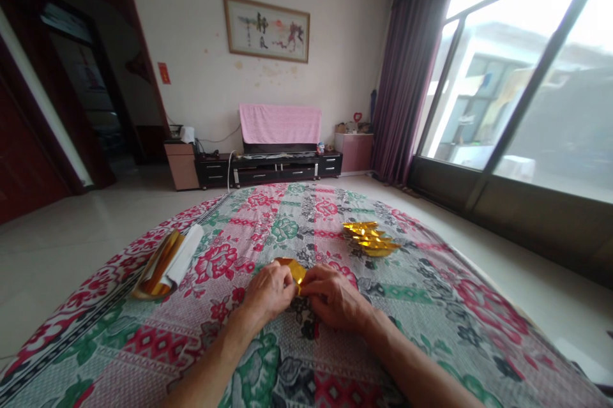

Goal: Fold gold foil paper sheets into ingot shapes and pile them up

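A small piece of gold foil paper [295, 269] is held between my two hands over the middle of the patterned cloth [268, 357]. My left hand [271, 290] pinches its left side, with the fingers curled. At its lower right edge, my right hand [332, 296] has thumb and fingertips closed on the foil. Several folded gold foil pieces [371, 239] lie in an overlapping row on the cloth, beyond and to the right of my hands. Off to the left rests a bundle of gold and white sheets [167, 264].
Past the cloth's far edge, a low black cabinet [275, 172] stands by the wall, with a pink cloth [280, 124] draped above it. A purple curtain [407, 69] hangs beside the large window at right. A doorway [90, 89] is at left.
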Demonstrator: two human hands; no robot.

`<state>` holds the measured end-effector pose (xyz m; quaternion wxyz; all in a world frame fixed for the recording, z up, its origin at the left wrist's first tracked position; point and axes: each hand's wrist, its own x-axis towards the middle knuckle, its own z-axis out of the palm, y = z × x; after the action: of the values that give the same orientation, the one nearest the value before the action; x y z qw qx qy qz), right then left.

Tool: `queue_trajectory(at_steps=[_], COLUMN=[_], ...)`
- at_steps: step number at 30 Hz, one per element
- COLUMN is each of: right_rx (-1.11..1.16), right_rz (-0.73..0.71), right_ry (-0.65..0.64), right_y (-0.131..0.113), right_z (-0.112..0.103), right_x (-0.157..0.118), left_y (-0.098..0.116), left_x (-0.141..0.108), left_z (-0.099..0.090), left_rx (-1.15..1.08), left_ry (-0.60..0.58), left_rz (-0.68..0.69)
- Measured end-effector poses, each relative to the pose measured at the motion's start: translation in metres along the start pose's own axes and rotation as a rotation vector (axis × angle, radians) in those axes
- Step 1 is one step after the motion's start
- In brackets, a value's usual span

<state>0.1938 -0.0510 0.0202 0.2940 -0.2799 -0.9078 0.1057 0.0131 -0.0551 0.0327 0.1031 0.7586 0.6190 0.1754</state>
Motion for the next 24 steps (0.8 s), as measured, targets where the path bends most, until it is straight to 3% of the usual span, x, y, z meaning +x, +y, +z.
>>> queue_trajectory(at_steps=[5,12,16,24], right_rx=[-0.061,-0.07,-0.066,-0.046], right_rz=[-0.036,-0.042,-0.041,-0.037], right_ry=[-0.045,-0.005,0.009,-0.001], right_y=[-0.002,-0.002,-0.002,-0.003], right_z=[-0.004,-0.002,-0.002,-0.002], right_x=[0.0,-0.001,-0.002,-0.001], left_y=[-0.002,-0.015,-0.019,-0.006], left_x=[0.001,0.001,0.002,-0.001], left_z=[0.002,-0.007,-0.01,0.0], left_rx=[0.0,-0.13,-0.18,-0.097], left_ry=[0.012,-0.049,-0.071,0.026], left_rz=[0.011,0.113,0.103,0.028])
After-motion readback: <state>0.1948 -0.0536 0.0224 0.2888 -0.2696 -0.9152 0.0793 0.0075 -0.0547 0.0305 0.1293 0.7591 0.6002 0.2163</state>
